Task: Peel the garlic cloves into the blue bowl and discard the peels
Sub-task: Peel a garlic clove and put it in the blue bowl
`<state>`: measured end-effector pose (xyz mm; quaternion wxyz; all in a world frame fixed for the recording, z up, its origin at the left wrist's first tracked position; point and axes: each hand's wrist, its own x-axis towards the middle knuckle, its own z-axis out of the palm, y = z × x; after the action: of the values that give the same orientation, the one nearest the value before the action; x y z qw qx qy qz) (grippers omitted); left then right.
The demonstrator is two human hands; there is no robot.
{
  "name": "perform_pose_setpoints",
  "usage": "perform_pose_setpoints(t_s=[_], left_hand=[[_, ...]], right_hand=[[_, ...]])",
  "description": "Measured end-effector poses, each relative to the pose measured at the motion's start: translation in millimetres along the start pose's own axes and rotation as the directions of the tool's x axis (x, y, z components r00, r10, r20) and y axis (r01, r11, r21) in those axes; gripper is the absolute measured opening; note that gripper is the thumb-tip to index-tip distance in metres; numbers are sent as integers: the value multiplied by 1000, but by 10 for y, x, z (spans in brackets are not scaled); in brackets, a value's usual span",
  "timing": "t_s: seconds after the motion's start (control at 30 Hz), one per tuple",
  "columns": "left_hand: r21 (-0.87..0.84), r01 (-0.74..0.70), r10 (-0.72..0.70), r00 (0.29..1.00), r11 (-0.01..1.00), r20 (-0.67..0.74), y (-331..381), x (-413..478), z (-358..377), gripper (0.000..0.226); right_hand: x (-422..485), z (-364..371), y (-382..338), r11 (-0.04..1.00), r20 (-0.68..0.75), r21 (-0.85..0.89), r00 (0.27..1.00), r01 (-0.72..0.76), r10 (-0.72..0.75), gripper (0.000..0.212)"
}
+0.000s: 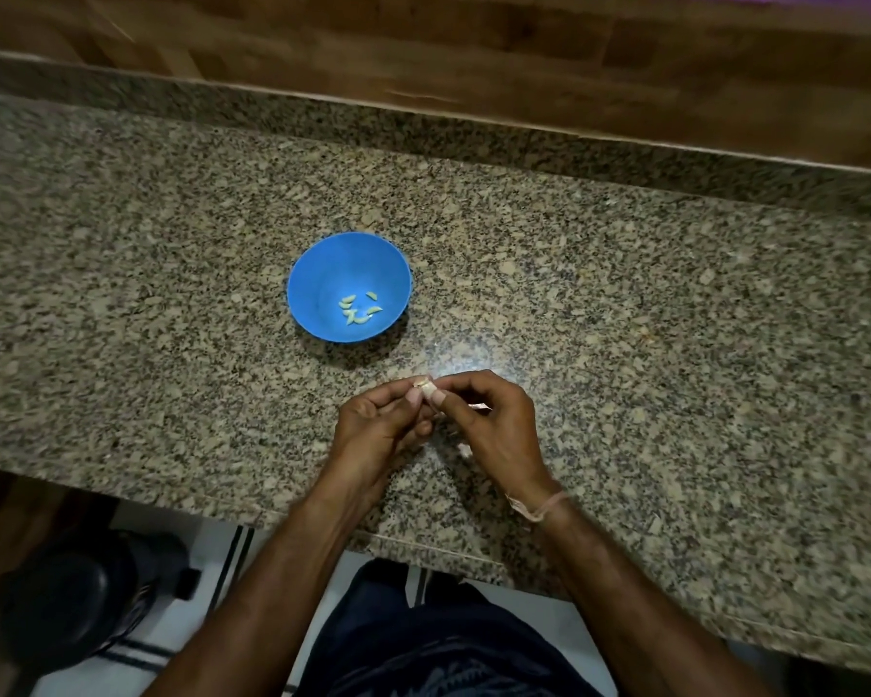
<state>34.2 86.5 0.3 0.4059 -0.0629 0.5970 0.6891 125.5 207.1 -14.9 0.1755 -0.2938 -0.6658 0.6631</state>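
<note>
A blue bowl (323,279) stands on the granite counter, with several peeled garlic cloves (358,311) lying in its bottom. Nearer to me, my left hand (378,430) and my right hand (489,420) meet over the counter. Both pinch one small pale garlic clove (427,387) between thumbs and fingertips. Most of the clove is hidden by my fingers. A thin pale bit of peel (478,407) shows at my right hand's fingers, and another pale scrap of peel (464,449) lies under that hand.
The speckled granite counter (675,344) runs left to right, with a raised ledge and a wooden wall (473,47) behind it. Its front edge is just below my wrists. A dark round object (86,596) sits on the floor at lower left.
</note>
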Motion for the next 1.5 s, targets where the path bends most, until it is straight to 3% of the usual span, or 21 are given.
perform_pose_setpoints(t_s=[0.57, 0.8, 1.03, 1.1, 1.2, 1.37, 1.5], left_hand=[[182, -139, 143, 990, 973, -9, -71, -62, -25, 16], [205, -184, 203, 976, 961, -75, -165, -135, 25, 10], [171, -131, 151, 982, 977, -112, -195, -155, 39, 16], [133, -108, 125, 985, 985, -120, -184, -158, 31, 16], [131, -113, 127, 987, 985, -102, -154, -156, 31, 19], [52, -82, 85, 995, 995, -58, -133, -179, 63, 19], [-33, -53, 53, 999, 998, -9, -131, -166, 22, 24]], right_hand=[[-40, -30, -34, 993, 121, 48, 987, -107, 101, 13], [-15, 39, -25, 982, 144, -78, 973, -172, 181, 12], [-69, 96, -1, 970, 96, -113, 969, -216, 227, 12], [-68, 63, -10, 973, 104, -51, 968, -225, 229, 9], [-98, 31, -54, 977, 87, 47, 975, -208, 203, 9], [-184, 67, -80, 998, 4, -50, 1000, -30, 30, 11], [-193, 73, -90, 1000, 3, -5, 1000, -6, 6, 7]])
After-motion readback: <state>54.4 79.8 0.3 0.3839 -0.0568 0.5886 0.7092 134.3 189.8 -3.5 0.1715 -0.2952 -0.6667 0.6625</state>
